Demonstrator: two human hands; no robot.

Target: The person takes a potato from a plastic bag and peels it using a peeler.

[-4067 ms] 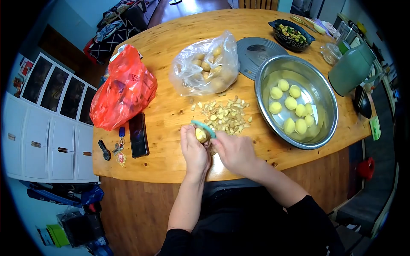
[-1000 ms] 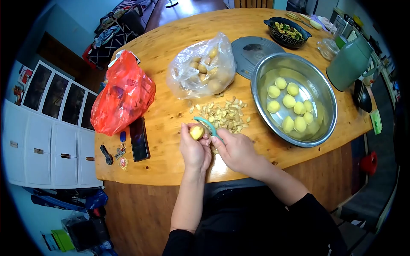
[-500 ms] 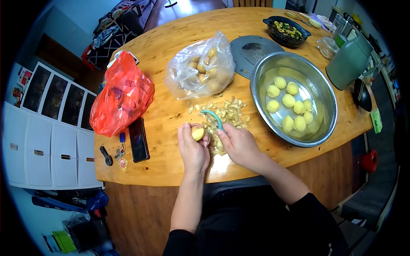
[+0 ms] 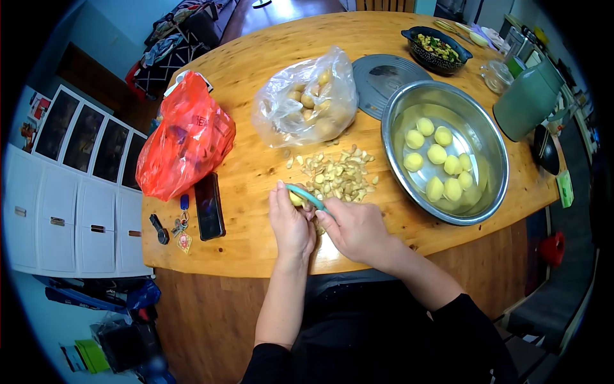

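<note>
My left hand [image 4: 292,224] is wrapped round a potato [image 4: 296,199], mostly hidden by the fingers and the tool. A teal peeler [image 4: 307,196] lies across the potato, its handle in the closed fingers of my right hand [image 4: 352,229]. Just beyond both hands a heap of peelings [image 4: 337,174] covers part of the wooden table [image 4: 256,253]. Several peeled potatoes [image 4: 437,154] rest in water in a large steel basin [image 4: 497,192] at the right. Unpeeled potatoes show through a clear plastic bag [image 4: 306,102] behind the peelings.
At the left are a red bag [image 4: 185,144], a phone [image 4: 209,207], keys [image 4: 181,224] and a black watch-like item [image 4: 159,229]. A grey lid [image 4: 384,80], a dark dish of food [image 4: 437,51] and a green jug [image 4: 527,102] stand towards the back right.
The peeler has come down from above the peelings onto the potato, and my right hand has moved left towards my left hand. The view has shifted slightly.
</note>
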